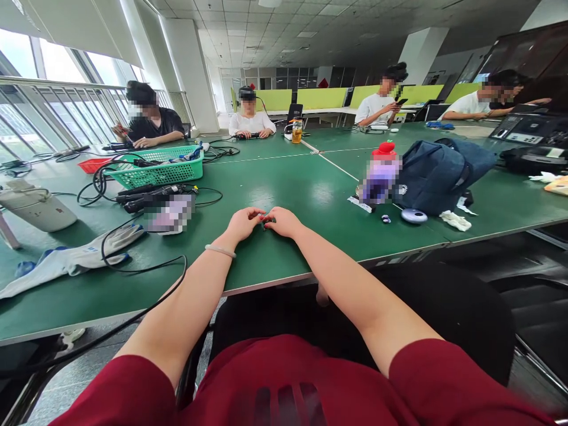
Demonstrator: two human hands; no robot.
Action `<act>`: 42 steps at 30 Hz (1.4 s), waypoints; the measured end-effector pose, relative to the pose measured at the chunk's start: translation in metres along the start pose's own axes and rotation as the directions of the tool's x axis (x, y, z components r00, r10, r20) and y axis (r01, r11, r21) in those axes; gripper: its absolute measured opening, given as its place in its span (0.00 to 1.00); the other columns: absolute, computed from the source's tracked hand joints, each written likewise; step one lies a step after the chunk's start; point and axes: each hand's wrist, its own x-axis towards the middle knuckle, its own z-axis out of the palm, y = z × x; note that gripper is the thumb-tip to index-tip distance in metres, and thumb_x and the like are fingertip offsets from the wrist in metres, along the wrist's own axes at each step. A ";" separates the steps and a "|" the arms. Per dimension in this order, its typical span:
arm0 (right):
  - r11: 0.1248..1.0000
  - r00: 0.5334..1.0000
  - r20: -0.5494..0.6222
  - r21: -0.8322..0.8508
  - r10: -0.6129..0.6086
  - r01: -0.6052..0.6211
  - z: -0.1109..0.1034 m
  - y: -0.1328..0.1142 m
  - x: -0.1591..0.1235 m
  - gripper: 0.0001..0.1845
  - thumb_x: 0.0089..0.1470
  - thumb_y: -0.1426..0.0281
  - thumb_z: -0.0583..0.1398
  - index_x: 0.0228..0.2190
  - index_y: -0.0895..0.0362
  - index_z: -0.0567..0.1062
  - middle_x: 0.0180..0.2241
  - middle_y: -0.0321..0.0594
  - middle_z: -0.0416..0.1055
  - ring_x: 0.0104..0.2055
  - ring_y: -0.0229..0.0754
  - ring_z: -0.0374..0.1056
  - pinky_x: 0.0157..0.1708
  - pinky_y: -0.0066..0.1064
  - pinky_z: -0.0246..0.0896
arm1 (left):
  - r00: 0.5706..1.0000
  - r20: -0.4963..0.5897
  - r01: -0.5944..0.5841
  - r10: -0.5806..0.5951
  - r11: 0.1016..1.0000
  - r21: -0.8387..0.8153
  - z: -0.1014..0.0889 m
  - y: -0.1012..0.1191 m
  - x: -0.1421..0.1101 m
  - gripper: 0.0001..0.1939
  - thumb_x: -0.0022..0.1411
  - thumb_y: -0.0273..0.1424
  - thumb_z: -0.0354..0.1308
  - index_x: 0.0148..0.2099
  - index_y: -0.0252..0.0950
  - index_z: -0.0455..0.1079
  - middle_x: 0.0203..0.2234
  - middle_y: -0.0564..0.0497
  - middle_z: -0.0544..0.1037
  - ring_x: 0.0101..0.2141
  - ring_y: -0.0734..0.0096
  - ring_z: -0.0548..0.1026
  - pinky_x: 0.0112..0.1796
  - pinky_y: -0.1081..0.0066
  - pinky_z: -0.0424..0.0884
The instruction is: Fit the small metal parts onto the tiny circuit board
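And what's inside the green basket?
In the basket, I see black cable and something blue and white at the top. Anything deeper is covered, so I can't tell.

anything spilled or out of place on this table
No spill shows. A black cable trails over the near edge of the table, where it could snag; what looks like crumpled tissue lies by the backpack.

- Small dark object [267, 225]: tiny, mostly hidden; perhaps more than one piece. Pose unresolved.
- Position: mid-scene, between left hand [247, 222] and right hand [283, 222], near side of green table [266, 260].
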 end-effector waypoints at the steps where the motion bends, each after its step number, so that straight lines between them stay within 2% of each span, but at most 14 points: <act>1: 1.000 1.000 -0.002 -0.002 -0.001 0.001 0.000 -0.001 0.000 0.11 0.55 0.66 0.62 0.40 0.53 0.80 0.41 0.41 0.72 0.43 0.41 0.67 0.42 0.30 0.59 | 0.999 -0.036 0.002 -0.001 1.000 0.031 0.001 0.004 -0.001 0.14 0.58 0.31 0.57 0.47 0.37 0.74 0.36 0.48 0.80 0.38 0.67 0.76 0.43 0.68 0.69; 4: 1.000 1.000 -0.014 0.015 -0.009 0.009 -0.001 -0.003 -0.001 0.06 0.55 0.69 0.62 0.34 0.55 0.80 0.36 0.40 0.73 0.41 0.40 0.67 0.40 0.30 0.58 | 0.980 -0.198 0.050 -0.025 0.991 0.124 0.000 0.016 -0.006 0.16 0.58 0.30 0.58 0.50 0.39 0.73 0.37 0.48 0.80 0.40 0.65 0.76 0.44 0.68 0.68; 6: 0.999 0.999 -0.030 0.044 -0.019 0.020 -0.001 -0.004 -0.002 0.04 0.54 0.71 0.62 0.31 0.56 0.79 0.34 0.39 0.73 0.39 0.40 0.67 0.39 0.30 0.58 | 0.970 -0.240 0.074 -0.036 0.986 0.149 -0.001 0.021 -0.008 0.15 0.59 0.30 0.56 0.49 0.39 0.73 0.37 0.48 0.80 0.40 0.65 0.76 0.44 0.68 0.68; 9: 0.991 0.997 -0.080 0.135 -0.007 0.018 -0.001 -0.002 -0.002 0.03 0.53 0.73 0.62 0.30 0.56 0.78 0.33 0.37 0.74 0.36 0.38 0.67 0.37 0.29 0.58 | 0.978 -0.198 0.092 -0.066 0.988 0.127 -0.004 0.022 -0.009 0.13 0.63 0.30 0.52 0.47 0.39 0.75 0.36 0.49 0.81 0.38 0.66 0.76 0.42 0.68 0.68; 13: 0.938 0.984 -0.144 0.342 0.108 -0.053 0.000 0.003 -0.001 0.06 0.52 0.73 0.61 0.34 0.56 0.77 0.32 0.35 0.75 0.30 0.35 0.66 0.35 0.29 0.60 | 0.982 -0.146 0.130 -0.120 0.990 0.058 -0.003 0.017 -0.006 0.14 0.64 0.30 0.50 0.44 0.38 0.76 0.35 0.49 0.81 0.33 0.69 0.75 0.40 0.69 0.69; 16: 0.866 0.970 -0.168 0.495 0.176 -0.071 -0.001 0.006 0.001 0.07 0.51 0.75 0.60 0.34 0.57 0.76 0.31 0.36 0.75 0.32 0.36 0.69 0.38 0.30 0.63 | 0.986 -0.109 0.124 -0.128 0.991 -0.043 0.000 0.008 -0.001 0.15 0.63 0.28 0.50 0.47 0.37 0.75 0.36 0.48 0.80 0.30 0.73 0.75 0.38 0.70 0.70; 20: 0.731 0.966 -0.140 0.679 0.219 -0.067 -0.001 0.007 0.003 0.06 0.51 0.77 0.57 0.32 0.58 0.74 0.29 0.36 0.75 0.33 0.35 0.71 0.40 0.30 0.64 | 0.993 -0.066 0.087 -0.097 0.986 -0.144 0.003 -0.002 0.003 0.19 0.59 0.23 0.52 0.51 0.36 0.72 0.40 0.46 0.78 0.31 0.74 0.77 0.36 0.71 0.72; 26: 0.744 0.963 -0.158 0.666 0.220 -0.061 -0.002 0.006 0.002 0.03 0.47 0.72 0.61 0.28 0.59 0.73 0.27 0.35 0.73 0.29 0.34 0.65 0.36 0.28 0.62 | 0.993 -0.048 0.099 -0.107 0.983 -0.156 0.004 -0.003 0.003 0.21 0.58 0.21 0.53 0.53 0.34 0.71 0.39 0.45 0.77 0.32 0.74 0.78 0.37 0.71 0.74; 33: 0.760 0.970 -0.149 0.648 0.194 -0.053 -0.007 0.003 -0.002 0.08 0.44 0.66 0.63 0.26 0.58 0.72 0.23 0.32 0.69 0.26 0.33 0.59 0.30 0.27 0.56 | 0.995 -0.055 0.076 -0.081 0.994 -0.079 0.002 0.001 0.001 0.22 0.54 0.20 0.55 0.52 0.35 0.72 0.37 0.47 0.79 0.34 0.72 0.78 0.44 0.67 0.73; 37: 0.750 0.974 -0.126 0.658 0.187 -0.059 -0.008 0.002 -0.003 0.10 0.42 0.64 0.62 0.25 0.58 0.72 0.21 0.30 0.65 0.23 0.32 0.55 0.27 0.26 0.53 | 0.997 -0.020 0.066 -0.069 0.990 -0.122 0.003 0.003 0.000 0.22 0.54 0.22 0.56 0.52 0.34 0.72 0.36 0.46 0.79 0.35 0.69 0.79 0.43 0.66 0.73; 42: 0.746 0.971 -0.137 0.664 0.195 -0.057 -0.007 0.003 -0.002 0.11 0.42 0.63 0.62 0.25 0.58 0.72 0.21 0.30 0.64 0.24 0.32 0.54 0.27 0.26 0.52 | 0.999 0.026 0.024 -0.020 0.988 -0.153 0.005 0.008 -0.003 0.23 0.53 0.24 0.59 0.52 0.33 0.72 0.35 0.46 0.80 0.35 0.67 0.79 0.42 0.65 0.74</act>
